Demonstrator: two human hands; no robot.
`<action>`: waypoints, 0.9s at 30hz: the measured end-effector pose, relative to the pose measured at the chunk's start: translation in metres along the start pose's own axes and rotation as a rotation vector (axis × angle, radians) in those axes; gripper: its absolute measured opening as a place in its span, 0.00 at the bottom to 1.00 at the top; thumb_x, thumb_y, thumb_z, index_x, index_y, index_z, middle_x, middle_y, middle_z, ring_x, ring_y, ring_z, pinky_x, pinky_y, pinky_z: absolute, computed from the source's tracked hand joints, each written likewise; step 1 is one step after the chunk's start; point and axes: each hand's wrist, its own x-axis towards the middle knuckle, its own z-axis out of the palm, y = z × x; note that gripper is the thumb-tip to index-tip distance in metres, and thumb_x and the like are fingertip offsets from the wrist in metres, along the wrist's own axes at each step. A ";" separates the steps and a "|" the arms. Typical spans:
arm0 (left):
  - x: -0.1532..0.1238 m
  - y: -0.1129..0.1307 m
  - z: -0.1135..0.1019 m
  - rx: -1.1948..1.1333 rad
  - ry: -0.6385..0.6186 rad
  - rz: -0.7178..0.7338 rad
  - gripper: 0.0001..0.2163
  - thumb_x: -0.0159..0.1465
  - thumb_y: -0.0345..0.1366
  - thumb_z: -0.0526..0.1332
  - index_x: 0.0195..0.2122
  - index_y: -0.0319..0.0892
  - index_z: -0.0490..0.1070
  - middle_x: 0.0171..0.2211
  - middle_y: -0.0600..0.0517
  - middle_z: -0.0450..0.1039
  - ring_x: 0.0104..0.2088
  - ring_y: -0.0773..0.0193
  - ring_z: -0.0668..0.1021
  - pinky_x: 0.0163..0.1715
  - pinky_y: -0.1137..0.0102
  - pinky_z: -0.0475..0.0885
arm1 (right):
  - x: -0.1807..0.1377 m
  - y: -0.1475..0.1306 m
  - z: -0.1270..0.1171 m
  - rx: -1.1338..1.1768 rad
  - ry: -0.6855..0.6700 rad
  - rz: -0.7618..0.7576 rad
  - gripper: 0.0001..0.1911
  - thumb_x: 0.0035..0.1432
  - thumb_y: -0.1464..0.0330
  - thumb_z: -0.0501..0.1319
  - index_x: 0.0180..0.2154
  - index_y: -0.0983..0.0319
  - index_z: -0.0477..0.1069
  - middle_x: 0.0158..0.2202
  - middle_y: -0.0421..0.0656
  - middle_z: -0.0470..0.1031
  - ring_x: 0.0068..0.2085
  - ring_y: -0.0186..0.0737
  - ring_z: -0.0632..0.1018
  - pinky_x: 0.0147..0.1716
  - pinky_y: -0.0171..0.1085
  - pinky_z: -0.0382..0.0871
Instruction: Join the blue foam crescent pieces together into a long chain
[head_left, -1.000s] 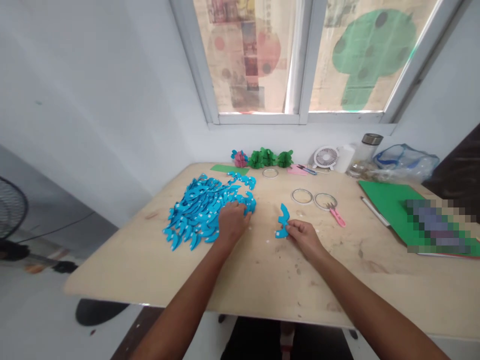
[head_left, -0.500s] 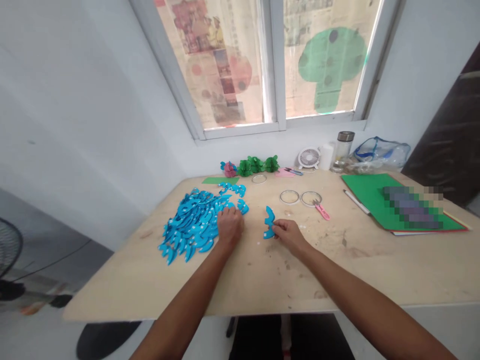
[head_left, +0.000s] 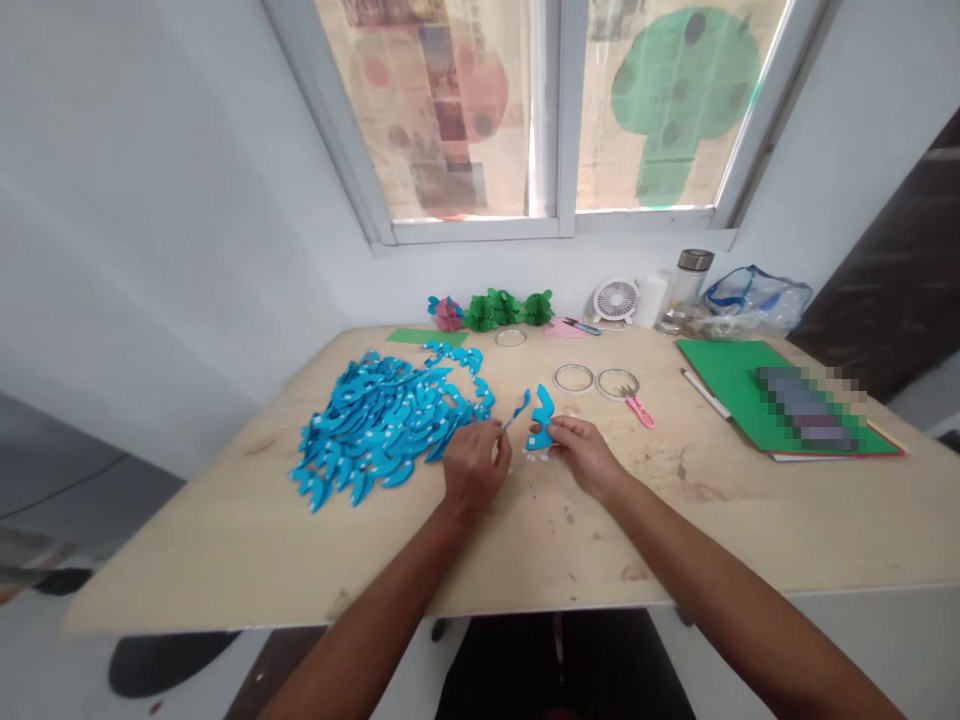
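My right hand (head_left: pixel 589 452) pinches a curved blue paper piece (head_left: pixel 541 418) bearing a small white square, held upright over the table. Facing it, my left hand (head_left: pixel 477 462) is closed on a thin blue paper piece (head_left: pixel 517 407), seen nearly edge-on. A narrow gap separates the two pieces. Left of my left hand lies a large heap of blue paper pieces (head_left: pixel 375 420), many with white squares on them. A few more blue pieces (head_left: pixel 454 352) trail off behind the heap.
Rolls of tape (head_left: pixel 574 378) and pink-handled snips (head_left: pixel 639 408) lie beyond my right hand. Folded green paper shapes (head_left: pixel 510 309), a small white fan (head_left: pixel 616 300) and a glass bottle (head_left: pixel 686 290) line the wall. Green sheets (head_left: pixel 720 380) and a pen (head_left: pixel 705 394) are at right.
My left hand has come away from the heap toward the right, now with a thin blue piece in its fingers. My right hand keeps its piece. The camera view has shifted slightly.
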 end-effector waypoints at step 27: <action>0.014 0.006 -0.003 -0.673 -0.165 -0.465 0.09 0.57 0.37 0.57 0.28 0.39 0.73 0.26 0.50 0.74 0.27 0.64 0.74 0.29 0.71 0.69 | 0.004 0.007 -0.010 -0.142 0.006 -0.045 0.12 0.46 0.60 0.66 0.26 0.63 0.74 0.22 0.40 0.73 0.26 0.35 0.70 0.30 0.34 0.63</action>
